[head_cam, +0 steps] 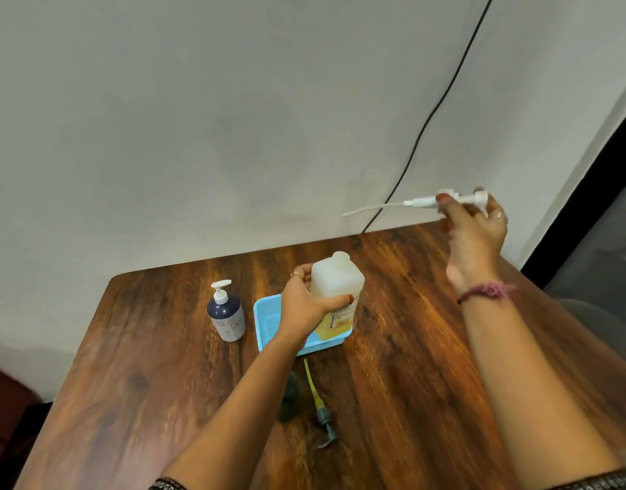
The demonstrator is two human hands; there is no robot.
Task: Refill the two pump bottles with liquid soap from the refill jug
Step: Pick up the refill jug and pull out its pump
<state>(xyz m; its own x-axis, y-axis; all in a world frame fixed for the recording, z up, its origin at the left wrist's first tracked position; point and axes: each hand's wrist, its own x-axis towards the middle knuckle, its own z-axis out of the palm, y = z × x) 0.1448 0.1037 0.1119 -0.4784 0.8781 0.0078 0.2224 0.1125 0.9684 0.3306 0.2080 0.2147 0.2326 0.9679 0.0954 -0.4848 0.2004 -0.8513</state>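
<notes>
A translucent bottle with yellow liquid in its lower part stands in a blue plastic basket; its neck is open. My left hand grips this bottle around its side. My right hand is raised at the far right and holds a white pump head sideways, its thin tube pointing left. A dark blue pump bottle with its white pump on stands left of the basket. A grey pump head with a yellow tube lies on the table in front of the basket.
The wooden table ends at a pale wall behind. A black cable runs down the wall to the table's back edge. A dark greenish object lies partly hidden beside my left forearm.
</notes>
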